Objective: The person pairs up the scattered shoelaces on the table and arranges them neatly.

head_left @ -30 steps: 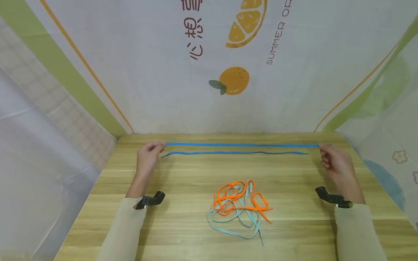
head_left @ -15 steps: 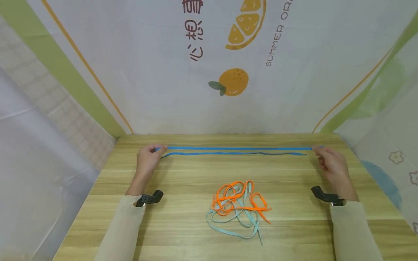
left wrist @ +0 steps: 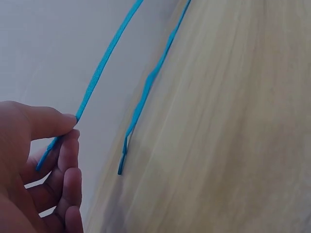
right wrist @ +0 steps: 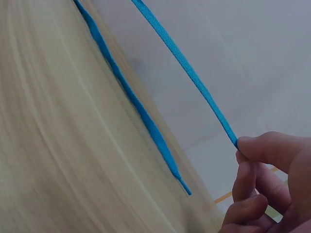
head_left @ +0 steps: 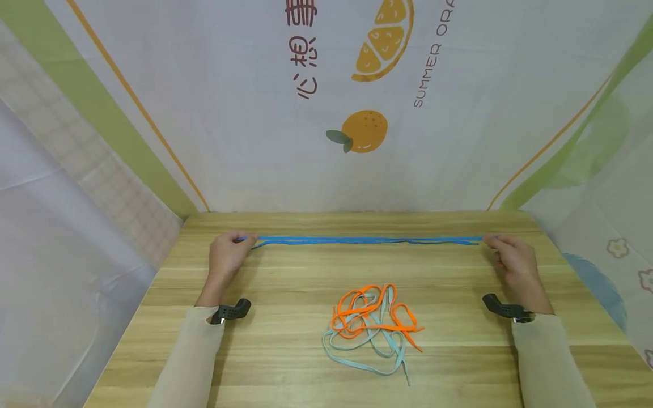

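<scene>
Between both hands a flat blue shoelace (left wrist: pixel 99 68) is stretched nearly straight, side to side, near the table's far edge. My left hand (head_left: pixel 227 258) pinches one end between thumb and forefinger, its tip poking out below in the left wrist view. The other end is pinched by my right hand (head_left: pixel 515 260); in the right wrist view the thumb and fingers hide that tip. A second blue shoelace (right wrist: pixel 129 90) lies slightly wavy along the table just nearer than the held one. In the head view the two laces almost overlap.
An orange shoelace (head_left: pixel 403 327) lies tangled over a pale green shoelace (head_left: pixel 386 373) at the middle front of the wooden table (head_left: pixel 285 306). A printed cloth (head_left: pixel 255 141) hangs behind the table's far edge, with more cloth at both sides.
Both hands have brought the stretched blue shoelace nearer, toward the lace on the table, so the gap between them in the head view has almost closed. The tangled laces stay put.
</scene>
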Available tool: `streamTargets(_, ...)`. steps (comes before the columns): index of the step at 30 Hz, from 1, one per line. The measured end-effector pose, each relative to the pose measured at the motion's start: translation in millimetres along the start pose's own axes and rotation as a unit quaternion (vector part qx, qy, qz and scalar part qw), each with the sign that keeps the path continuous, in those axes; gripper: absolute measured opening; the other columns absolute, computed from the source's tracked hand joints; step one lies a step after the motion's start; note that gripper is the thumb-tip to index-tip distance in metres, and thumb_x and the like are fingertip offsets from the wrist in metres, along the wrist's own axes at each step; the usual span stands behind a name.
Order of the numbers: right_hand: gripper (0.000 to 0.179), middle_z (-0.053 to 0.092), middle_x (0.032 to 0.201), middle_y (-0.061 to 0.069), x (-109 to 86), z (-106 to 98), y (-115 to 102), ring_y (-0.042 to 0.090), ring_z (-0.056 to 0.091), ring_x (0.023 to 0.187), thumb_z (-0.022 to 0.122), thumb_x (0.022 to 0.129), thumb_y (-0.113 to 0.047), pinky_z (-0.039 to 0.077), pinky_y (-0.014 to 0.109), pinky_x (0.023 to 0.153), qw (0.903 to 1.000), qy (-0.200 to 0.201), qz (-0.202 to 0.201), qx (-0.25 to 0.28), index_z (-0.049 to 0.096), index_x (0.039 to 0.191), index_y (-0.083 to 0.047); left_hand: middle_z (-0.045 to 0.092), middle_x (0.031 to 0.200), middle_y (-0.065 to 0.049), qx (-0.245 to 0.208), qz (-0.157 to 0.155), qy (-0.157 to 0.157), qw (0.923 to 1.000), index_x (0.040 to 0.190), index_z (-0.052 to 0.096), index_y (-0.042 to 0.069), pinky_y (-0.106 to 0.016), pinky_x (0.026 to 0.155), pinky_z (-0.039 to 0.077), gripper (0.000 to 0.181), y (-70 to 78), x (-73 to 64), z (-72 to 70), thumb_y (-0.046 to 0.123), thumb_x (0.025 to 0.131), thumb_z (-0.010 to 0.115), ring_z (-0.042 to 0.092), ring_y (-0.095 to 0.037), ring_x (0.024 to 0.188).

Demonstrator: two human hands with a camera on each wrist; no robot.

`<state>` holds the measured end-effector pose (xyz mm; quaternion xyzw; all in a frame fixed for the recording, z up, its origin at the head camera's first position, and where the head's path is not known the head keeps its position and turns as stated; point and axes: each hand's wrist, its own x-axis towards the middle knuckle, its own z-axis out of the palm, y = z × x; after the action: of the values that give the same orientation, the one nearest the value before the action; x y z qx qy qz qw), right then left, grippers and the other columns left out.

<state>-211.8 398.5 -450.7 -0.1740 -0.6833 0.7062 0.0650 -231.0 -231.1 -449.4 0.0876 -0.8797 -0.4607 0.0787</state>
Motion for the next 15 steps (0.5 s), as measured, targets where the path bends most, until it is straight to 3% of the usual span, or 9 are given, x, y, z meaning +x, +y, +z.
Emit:
streamTargets(9, 0.022, 0.072, 0.080, -0.013, 3.5, 3.8, 7.0, 0.004, 0.061, 0.064, 0.080, 0.099, -0.004, 0.048, 0.018, 0.052, 0.9996, 0.010, -0.004, -0.028, 0.085, 0.085, -0.020, 0.081, 0.103, -0.016, 0.085, 0.006, 0.009, 0.9963, 0.116, 0.084, 0.001, -0.037, 0.069, 0.047, 0.043, -6.9, 2.9, -0.5, 0.041, 0.103, 0.076, 0.070, -0.031, 0.087)
streamTargets(15, 0.023, 0.074, 0.076, -0.010, 3.6, 7.8, 6.5, 0.003, 0.064, 0.064, 0.080, 0.098, -0.002, 0.052, 0.018, 0.054, 0.9999, 0.008, 0.004, -0.013, 0.085, 0.085, -0.021, 0.081, 0.099, -0.016, 0.099, 0.007, 0.011, 0.9950, 0.117, 0.083, -0.001, -0.038, 0.066, 0.046, 0.043, -6.7, 5.1, -1.5, 0.040, 0.104, 0.075, 0.070, -0.032, 0.085)
